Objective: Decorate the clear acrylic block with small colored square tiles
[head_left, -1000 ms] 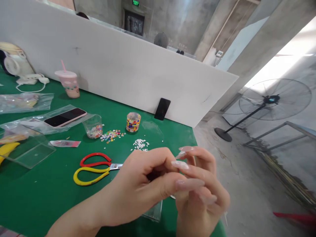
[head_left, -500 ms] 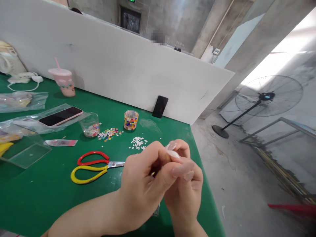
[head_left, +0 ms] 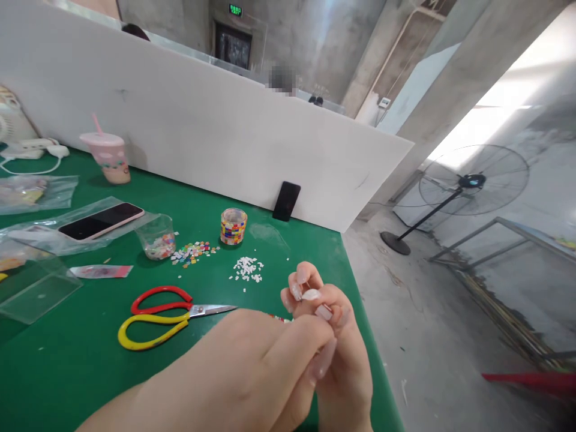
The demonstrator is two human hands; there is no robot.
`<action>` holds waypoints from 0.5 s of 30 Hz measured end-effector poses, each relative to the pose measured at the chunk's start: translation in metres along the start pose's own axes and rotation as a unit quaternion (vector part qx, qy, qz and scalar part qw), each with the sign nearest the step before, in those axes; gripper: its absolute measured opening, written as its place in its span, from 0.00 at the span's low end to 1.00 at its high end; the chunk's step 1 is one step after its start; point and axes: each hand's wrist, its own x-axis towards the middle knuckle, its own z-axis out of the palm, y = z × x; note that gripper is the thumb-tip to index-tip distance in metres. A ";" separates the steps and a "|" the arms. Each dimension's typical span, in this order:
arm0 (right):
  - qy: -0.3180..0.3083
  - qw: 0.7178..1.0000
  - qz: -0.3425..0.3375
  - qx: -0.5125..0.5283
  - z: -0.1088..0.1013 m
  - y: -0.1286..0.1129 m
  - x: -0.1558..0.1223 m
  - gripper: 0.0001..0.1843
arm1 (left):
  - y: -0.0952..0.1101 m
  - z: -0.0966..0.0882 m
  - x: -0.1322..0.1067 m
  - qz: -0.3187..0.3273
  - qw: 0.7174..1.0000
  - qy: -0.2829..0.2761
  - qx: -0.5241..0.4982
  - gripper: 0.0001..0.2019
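My left hand (head_left: 265,366) reaches in from the lower left with its fingers curled in and pressed against the other hand. My right hand (head_left: 344,354) is closed too, fingers bent and fingertips drawn together. A small white piece with a red edge (head_left: 324,311) shows at the fingertips where the hands meet; which hand grips it I cannot tell. Behind my left hand a bit of something with coloured tiles (head_left: 279,318) peeks out, mostly hidden. Scissors (head_left: 198,310) with one red and one yellow handle lie left of the hands. Loose white tiles (head_left: 247,269) lie beyond them.
A tile-covered cup (head_left: 233,227) stands near a pile of coloured tiles (head_left: 193,253) and a clear cup of tiles (head_left: 157,240). A tube (head_left: 101,272), a phone (head_left: 101,221), a clear box (head_left: 40,288) and a pink drink cup (head_left: 108,157) are left. Another phone (head_left: 287,201) leans on the partition (head_left: 202,120).
My left hand has turned and moved lower, uncovering more of the right fingers and the small white piece. The view has shifted slightly, so the table things appear lower and further left.
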 end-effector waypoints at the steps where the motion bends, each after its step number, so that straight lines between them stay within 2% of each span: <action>1: 0.005 1.000 0.021 0.022 0.000 0.001 0.000 0.04 | 0.000 0.002 0.002 0.038 0.997 -0.018 0.072 0.15; 3: 0.007 0.996 0.058 0.072 0.002 0.002 -0.002 0.03 | 0.000 0.003 0.007 0.083 0.983 -0.007 0.161 0.19; 6: -0.010 0.989 0.077 0.123 0.003 0.002 -0.003 0.04 | 0.000 0.002 0.009 0.104 0.973 0.024 0.205 0.20; 11: -0.012 0.987 0.080 0.142 0.003 0.002 -0.006 0.06 | -0.001 0.000 0.005 0.140 0.955 0.006 0.260 0.17; 15: -0.007 0.987 0.085 0.136 0.002 0.002 -0.007 0.05 | -0.001 0.002 0.004 0.141 0.953 -0.005 0.269 0.15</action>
